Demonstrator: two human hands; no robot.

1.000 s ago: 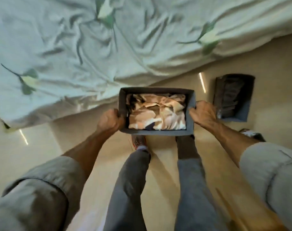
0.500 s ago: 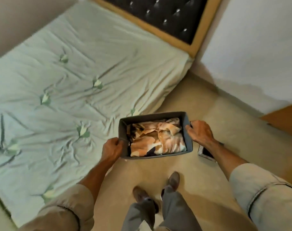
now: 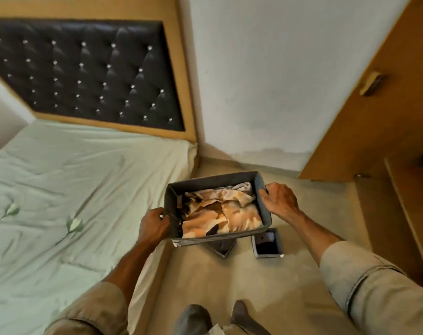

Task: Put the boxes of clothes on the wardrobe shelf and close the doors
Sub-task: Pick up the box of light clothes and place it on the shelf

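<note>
Grey fabric box (image 3: pixel 218 181) of clothes, left hand (image 3: pixel 153 225) and right hand (image 3: pixel 280 199) gripping its ends

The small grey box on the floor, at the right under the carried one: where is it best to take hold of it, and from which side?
Judging by its pose, come from above. The small grey box stands upright with its top open, so both short end walls are free. Take those ends, as the left hand and right hand do on the carried box. One hand may be enough.
</note>
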